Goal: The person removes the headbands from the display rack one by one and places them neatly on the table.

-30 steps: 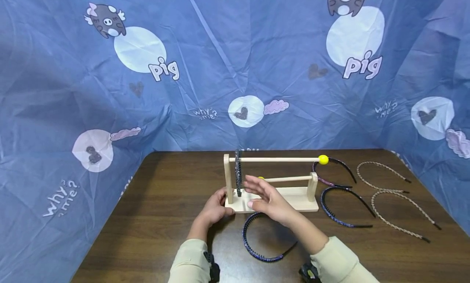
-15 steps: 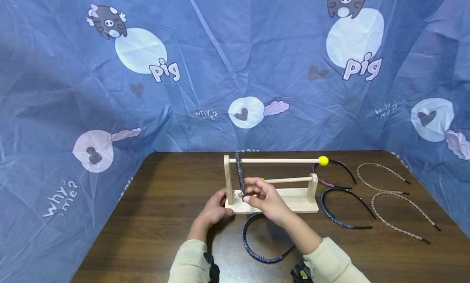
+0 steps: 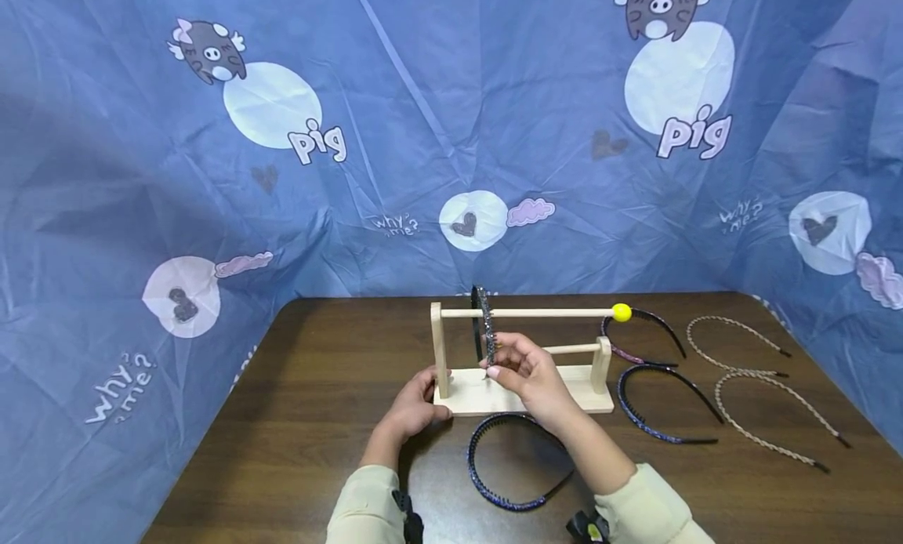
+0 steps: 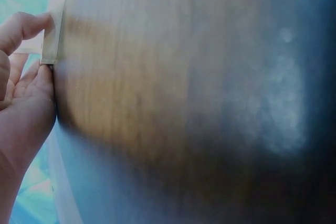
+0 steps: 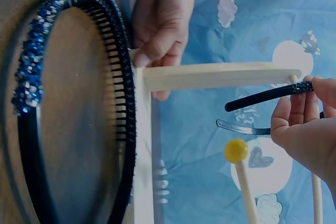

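Note:
A pale wooden headband stand (image 3: 473, 401) has a long upper rod (image 3: 557, 313) with a yellow ball tip and a shorter lower rod. My left hand (image 3: 411, 407) grips the left end of its base, thumb on one side and fingers on the other, as the left wrist view shows. Round the upper rod hangs a dark glittery headband (image 3: 485, 313). My right hand (image 3: 534, 378) pinches this headband near its lower end, between thumb and fingertips. In the right wrist view, both black ends of the headband (image 5: 262, 98) stick out past the right hand (image 5: 307, 129).
A blue glittery headband (image 3: 504, 503) lies in front of the stand. To the right lie another blue headband (image 3: 652, 430), a pinkish dark one (image 3: 624, 352) and two braided beige ones (image 3: 737, 322), (image 3: 769, 446). A blue patterned cloth (image 3: 395, 152) hangs behind the brown table (image 3: 296, 450).
My right hand has closed its fingers on the hanging headband's lower end and shifted it rightward along the upper rod, away from the left post. My left hand has stayed on the base.

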Available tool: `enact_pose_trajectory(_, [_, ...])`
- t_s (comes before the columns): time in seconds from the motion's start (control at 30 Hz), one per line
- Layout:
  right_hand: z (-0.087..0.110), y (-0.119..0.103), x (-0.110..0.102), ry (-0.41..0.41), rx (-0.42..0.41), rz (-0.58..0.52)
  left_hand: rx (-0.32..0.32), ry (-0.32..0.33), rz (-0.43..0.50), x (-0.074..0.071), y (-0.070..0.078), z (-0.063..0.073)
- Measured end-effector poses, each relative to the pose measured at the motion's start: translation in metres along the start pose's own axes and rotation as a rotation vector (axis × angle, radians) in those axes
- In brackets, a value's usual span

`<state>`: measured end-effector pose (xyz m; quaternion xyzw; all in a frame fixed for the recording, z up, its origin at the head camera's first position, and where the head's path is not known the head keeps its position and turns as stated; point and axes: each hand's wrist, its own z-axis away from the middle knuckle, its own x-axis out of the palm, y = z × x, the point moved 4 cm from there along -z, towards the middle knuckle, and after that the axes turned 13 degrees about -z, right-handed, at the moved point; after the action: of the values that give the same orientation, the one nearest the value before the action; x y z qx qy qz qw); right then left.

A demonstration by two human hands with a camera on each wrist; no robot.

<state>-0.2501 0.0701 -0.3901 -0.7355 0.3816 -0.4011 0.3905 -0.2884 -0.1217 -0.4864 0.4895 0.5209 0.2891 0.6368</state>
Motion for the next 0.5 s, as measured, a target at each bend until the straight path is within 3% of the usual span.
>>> enact_pose_trajectory(0.23, [0.002,-0.014,-0.011,0.036,-0.064,-0.045,0.000,0.002,0.003,-0.002,0.022,0.010])
enact_pose_trajectory(0.5, [0.005,-0.030,-0.029,0.085,-0.133,-0.077,0.000,0.006,-0.009,-0.002,0.025,0.010])
